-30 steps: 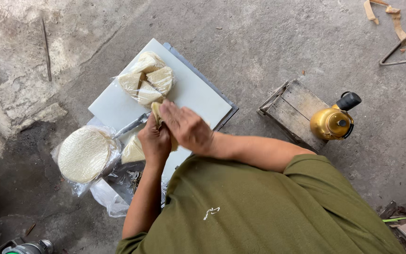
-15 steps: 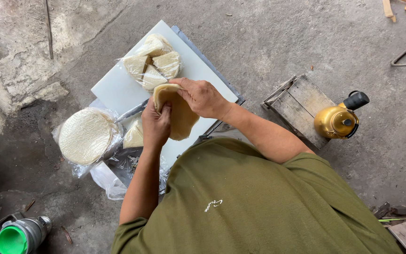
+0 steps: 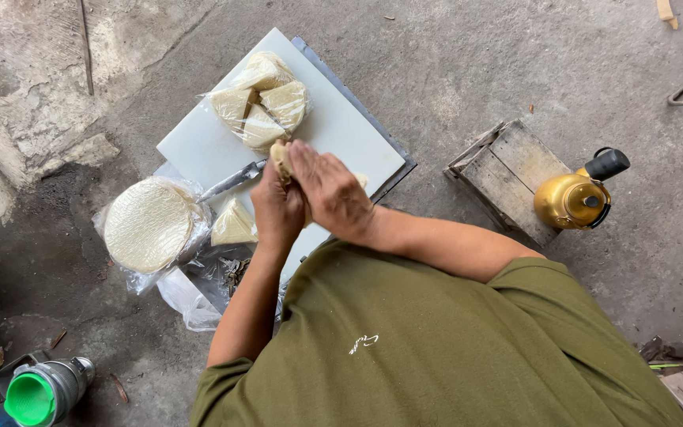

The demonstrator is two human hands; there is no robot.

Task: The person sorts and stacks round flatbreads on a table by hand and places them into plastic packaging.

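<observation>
Head view | both hands (image 3: 310,198) clasped around pale folded wrapper (image 3: 282,156) | over white board (image 3: 199,146)

Both forearms reach forward, bare to the sleeve; left hand (image 3: 277,209) and right hand (image 3: 332,194) pressed together, fingers curled in a closed grip.

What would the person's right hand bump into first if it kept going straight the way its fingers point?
Probably the bag of folded wrappers on the white board. The right hand points up-left across the folded piece it holds; height above the board is unclear.
</observation>
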